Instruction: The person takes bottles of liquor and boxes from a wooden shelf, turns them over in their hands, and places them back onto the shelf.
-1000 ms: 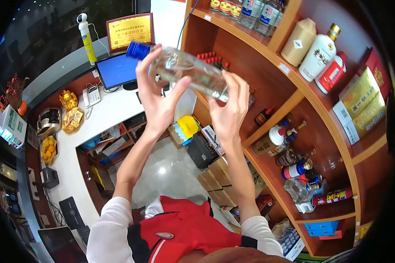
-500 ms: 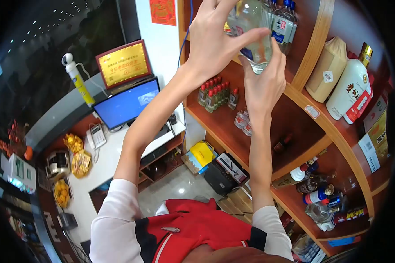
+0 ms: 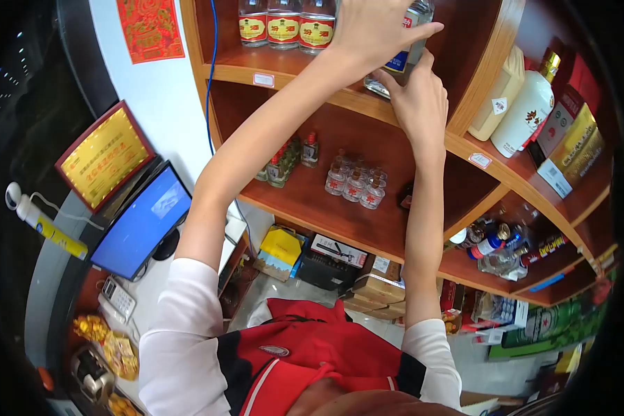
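A clear glass bottle with a blue label (image 3: 397, 61) is at the front edge of the upper shelf, between my hands and partly hidden by them. My left hand (image 3: 371, 31) is around its upper part, thumb stretched to the right; the fingertips are out of sight. Lower down, my right hand (image 3: 421, 100) grips the bottle near its base, thumb on the left and fingers on the right. Left of my hands stand clear liquor bottles with red and yellow labels (image 3: 282, 29) on the same shelf.
Small clear bottles (image 3: 354, 186) and green-labelled little bottles (image 3: 279, 166) stand on the shelf below. A white bottle (image 3: 527, 114) and boxes are to the right. Lower left are a monitor (image 3: 142, 225) and a telephone (image 3: 116, 299). Cartons (image 3: 378, 284) lie on the floor.
My view has turned, bringing the red-and-yellow-labelled bottles and more of the lower shelf into sight. The held bottle now sits at the upper shelf's edge, its blue label showing.
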Tool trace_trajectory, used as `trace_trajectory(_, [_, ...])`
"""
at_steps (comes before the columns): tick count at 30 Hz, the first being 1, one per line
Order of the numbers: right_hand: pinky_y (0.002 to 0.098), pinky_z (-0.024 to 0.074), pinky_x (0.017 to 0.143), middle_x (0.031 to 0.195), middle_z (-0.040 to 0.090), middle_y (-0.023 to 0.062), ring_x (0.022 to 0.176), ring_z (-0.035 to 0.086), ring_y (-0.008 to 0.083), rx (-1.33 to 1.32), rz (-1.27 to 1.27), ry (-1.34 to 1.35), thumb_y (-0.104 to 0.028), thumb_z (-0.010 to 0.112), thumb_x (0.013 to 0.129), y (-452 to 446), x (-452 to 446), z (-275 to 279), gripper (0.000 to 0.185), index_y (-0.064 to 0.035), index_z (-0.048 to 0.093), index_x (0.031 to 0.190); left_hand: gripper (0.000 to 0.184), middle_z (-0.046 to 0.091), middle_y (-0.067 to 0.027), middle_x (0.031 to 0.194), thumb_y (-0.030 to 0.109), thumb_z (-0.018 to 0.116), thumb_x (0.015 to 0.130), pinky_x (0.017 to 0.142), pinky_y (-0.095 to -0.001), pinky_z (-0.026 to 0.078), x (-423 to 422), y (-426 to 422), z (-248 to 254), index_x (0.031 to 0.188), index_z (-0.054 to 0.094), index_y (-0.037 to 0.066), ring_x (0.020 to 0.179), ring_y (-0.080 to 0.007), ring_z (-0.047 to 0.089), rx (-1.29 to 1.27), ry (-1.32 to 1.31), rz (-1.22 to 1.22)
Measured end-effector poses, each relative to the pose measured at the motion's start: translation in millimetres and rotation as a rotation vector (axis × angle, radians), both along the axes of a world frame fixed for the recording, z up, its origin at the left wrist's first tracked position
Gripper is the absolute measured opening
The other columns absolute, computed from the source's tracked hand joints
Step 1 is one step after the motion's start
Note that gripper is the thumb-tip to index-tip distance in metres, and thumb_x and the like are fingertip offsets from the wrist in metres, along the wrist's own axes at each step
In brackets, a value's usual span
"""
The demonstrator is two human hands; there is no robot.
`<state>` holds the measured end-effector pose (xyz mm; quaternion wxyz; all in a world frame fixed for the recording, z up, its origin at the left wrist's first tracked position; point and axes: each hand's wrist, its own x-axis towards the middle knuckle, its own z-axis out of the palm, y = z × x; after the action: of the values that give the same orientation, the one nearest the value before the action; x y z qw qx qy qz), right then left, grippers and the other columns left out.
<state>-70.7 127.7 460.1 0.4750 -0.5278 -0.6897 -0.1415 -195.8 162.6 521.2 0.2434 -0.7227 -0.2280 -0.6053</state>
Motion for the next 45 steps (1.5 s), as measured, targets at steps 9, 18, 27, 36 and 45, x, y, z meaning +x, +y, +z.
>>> trace_trajectory(9, [0.0492, 0.0574, 0.089, 0.108, 0.071, 0.035, 0.108, 0.071, 0.0422, -0.153, -0.043, -0.046, -0.038, 0.082, 0.088, 55.1, 17.1, 9.8, 0.071, 0.0158, 0.051, 0.122, 0.069, 0.042, -0.0319, 0.146, 0.034, 0.069, 0.096, 0.109, -0.0541, 0.042, -28.7, 32.6, -27.7, 0.155, 0.043, 0.01, 0.129, -0.049, 0.047, -0.113, 0.084, -0.104])
trace_trajectory(18, [0.0365, 0.0542, 0.095, 0.118, 0.074, 0.0126, 0.106, 0.068, 0.0188, -0.385, 0.351, 0.144, -0.02, 0.079, 0.093, 85.6, 26.3, 20.0, 0.042, 0.0009, 0.066, 0.128, 0.06, 0.04, -0.0301, 0.155, 0.037, 0.069, 0.097, 0.111, -0.0514, 0.045, -69.3, 56.0, -87.1, 0.145, 0.055, 0.005, 0.136, -0.0457, 0.049, -0.123, 0.104, 0.107])
trace_trajectory(27, [0.038, 0.0549, 0.094, 0.115, 0.074, 0.0152, 0.104, 0.069, 0.0229, -0.371, 0.307, 0.135, -0.031, 0.078, 0.093, 92.9, 31.8, 14.1, 0.054, 0.0042, 0.061, 0.131, 0.058, 0.038, -0.0321, 0.154, 0.028, 0.06, 0.1, 0.118, -0.0529, 0.036, -72.6, 47.6, -88.6, 0.146, 0.045, -0.005, 0.141, -0.0474, 0.041, -0.307, 0.065, -0.034])
trace_trajectory(36, [0.048, 0.0499, 0.099, 0.112, 0.072, 0.0242, 0.108, 0.068, 0.0396, 0.297, -0.3, -0.509, -0.045, 0.067, 0.097, 1.9, -14.9, -61.5, 0.055, 0.0058, 0.067, 0.119, 0.034, 0.063, -0.0182, 0.129, 0.026, 0.069, 0.092, 0.1, -0.0471, 0.048, -68.5, 13.1, -115.2, 0.114, 0.07, -0.001, 0.119, -0.0358, 0.06, -0.009, 0.04, -0.022])
trace_trajectory(45, [0.0425, 0.0482, 0.081, 0.087, 0.068, 0.0121, 0.085, 0.064, 0.0321, 0.64, -0.324, -0.286, -0.017, 0.067, 0.094, 26.3, -25.9, -85.3, 0.015, -0.0021, 0.069, 0.094, 0.025, 0.068, -0.0134, 0.104, 0.018, 0.067, 0.094, 0.1, -0.0456, 0.042, -40.1, 18.3, -162.7, 0.109, 0.07, -0.001, 0.106, -0.0294, 0.062, 0.016, -0.13, -0.078])
